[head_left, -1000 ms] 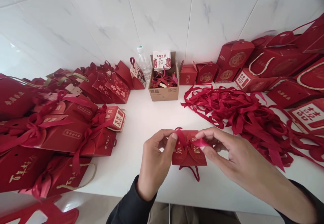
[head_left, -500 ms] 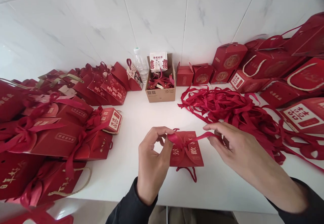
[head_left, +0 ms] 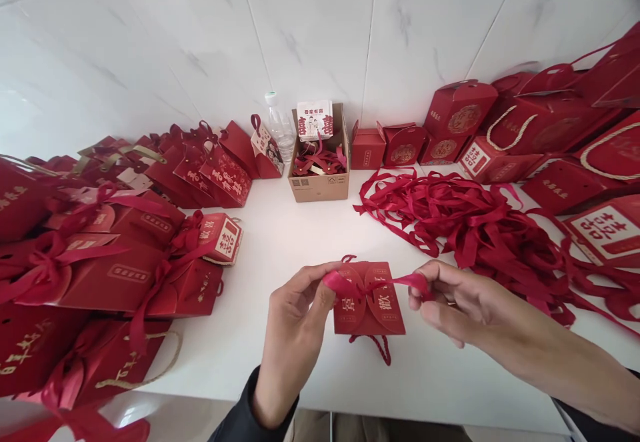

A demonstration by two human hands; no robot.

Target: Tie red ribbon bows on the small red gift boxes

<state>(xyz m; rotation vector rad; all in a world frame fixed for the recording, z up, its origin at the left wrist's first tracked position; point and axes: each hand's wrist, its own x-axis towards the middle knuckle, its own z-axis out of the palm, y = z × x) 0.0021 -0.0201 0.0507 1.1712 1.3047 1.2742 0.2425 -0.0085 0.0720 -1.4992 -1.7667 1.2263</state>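
A small red gift box [head_left: 369,305] with gold characters on two round flaps sits on the white table [head_left: 290,242] in front of me. A red ribbon [head_left: 373,285] runs across its top. My left hand [head_left: 295,325] pinches the ribbon's left end beside the box. My right hand [head_left: 453,302] pinches the ribbon's right end, pulled out to the right of the box. A red cord handle [head_left: 376,344] pokes out under the box's near edge.
A heap of loose red ribbons [head_left: 475,225] lies to the right. Tied red boxes and bags [head_left: 125,255] crowd the left side. A cardboard box [head_left: 320,175] of ribbons and a plastic bottle [head_left: 280,125] stand by the tiled wall. More red boxes [head_left: 550,142] fill the far right.
My hands have drawn apart, pulling the ribbon ends out sideways over the box. The right hand moved right and lower; the left dropped slightly.
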